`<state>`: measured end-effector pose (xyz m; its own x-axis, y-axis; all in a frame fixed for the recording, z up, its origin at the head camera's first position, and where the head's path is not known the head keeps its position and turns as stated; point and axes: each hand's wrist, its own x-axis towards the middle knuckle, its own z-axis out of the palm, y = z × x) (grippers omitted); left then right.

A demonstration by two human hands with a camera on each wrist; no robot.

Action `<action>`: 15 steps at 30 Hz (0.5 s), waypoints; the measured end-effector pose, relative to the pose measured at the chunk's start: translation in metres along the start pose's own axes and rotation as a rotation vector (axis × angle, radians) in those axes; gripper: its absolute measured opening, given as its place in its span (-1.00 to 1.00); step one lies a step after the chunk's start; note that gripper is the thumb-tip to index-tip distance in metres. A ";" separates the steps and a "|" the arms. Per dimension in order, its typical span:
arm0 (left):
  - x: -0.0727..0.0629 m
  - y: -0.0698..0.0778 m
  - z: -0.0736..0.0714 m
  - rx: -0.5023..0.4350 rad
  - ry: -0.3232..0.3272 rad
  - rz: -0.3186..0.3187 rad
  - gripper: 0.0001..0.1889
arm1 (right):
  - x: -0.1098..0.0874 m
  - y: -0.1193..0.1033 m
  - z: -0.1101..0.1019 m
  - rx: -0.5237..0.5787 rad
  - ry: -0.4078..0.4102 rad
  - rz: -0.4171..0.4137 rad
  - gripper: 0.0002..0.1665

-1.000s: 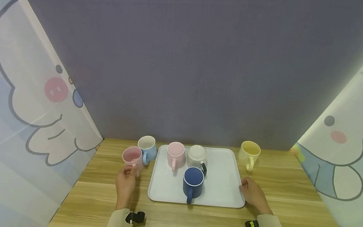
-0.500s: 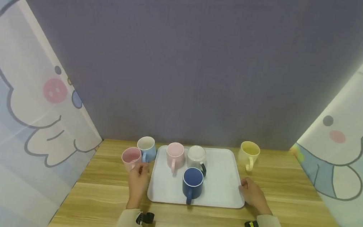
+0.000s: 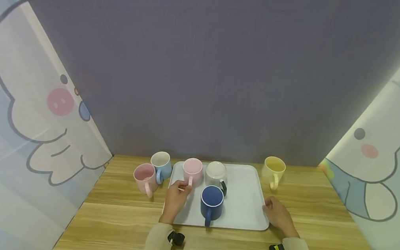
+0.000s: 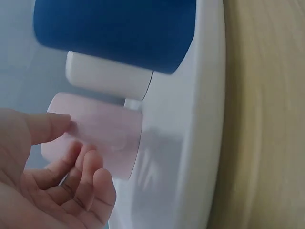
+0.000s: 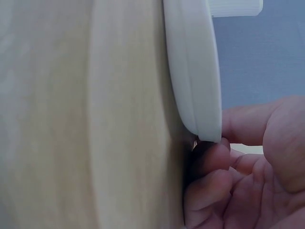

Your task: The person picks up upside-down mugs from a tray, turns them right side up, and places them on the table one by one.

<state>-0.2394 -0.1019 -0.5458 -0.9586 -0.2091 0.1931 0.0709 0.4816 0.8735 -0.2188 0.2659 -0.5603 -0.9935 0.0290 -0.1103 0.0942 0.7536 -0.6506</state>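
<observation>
My left hand (image 3: 176,198) is at the handle of a pink mug (image 3: 195,175) on a white tray (image 3: 242,208). In the left wrist view, the thumb (image 4: 50,126) and loosely bent fingers lie on either side of the handle, with a gap between them. This mug looks bottom up, as does the white mug (image 3: 214,175) with a black handle beside it. A dark blue mug (image 3: 210,209) stands in front of them, handle toward me. My right hand (image 3: 278,216) pinches the tray's right edge, thumb above and bent fingers beneath.
Left of the tray, another pink mug (image 3: 146,180) and a light blue mug (image 3: 161,167) stand upright on the wooden table (image 3: 218,247). A yellow mug (image 3: 272,173) stands upright just right of the tray. A grey backdrop (image 3: 203,81) rises behind the table.
My left hand has left the handle of the upright pink mug and moved right, over the tray, to the other pink mug's handle. My right hand has stayed at the tray's edge.
</observation>
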 end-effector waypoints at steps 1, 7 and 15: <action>0.001 0.001 0.002 0.000 -0.005 -0.003 -0.84 | 0.000 0.000 0.000 0.001 0.001 0.000 -0.70; 0.005 0.004 0.014 0.005 0.006 0.047 -0.81 | -0.001 -0.002 -0.001 0.011 -0.002 -0.001 -0.68; 0.010 0.006 0.017 -0.071 -0.077 -0.047 -0.69 | -0.002 -0.003 -0.002 0.004 0.006 0.000 -0.67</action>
<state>-0.2537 -0.0864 -0.5460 -0.9794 -0.1632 0.1188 0.0421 0.4107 0.9108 -0.2172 0.2643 -0.5568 -0.9939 0.0326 -0.1057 0.0942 0.7513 -0.6532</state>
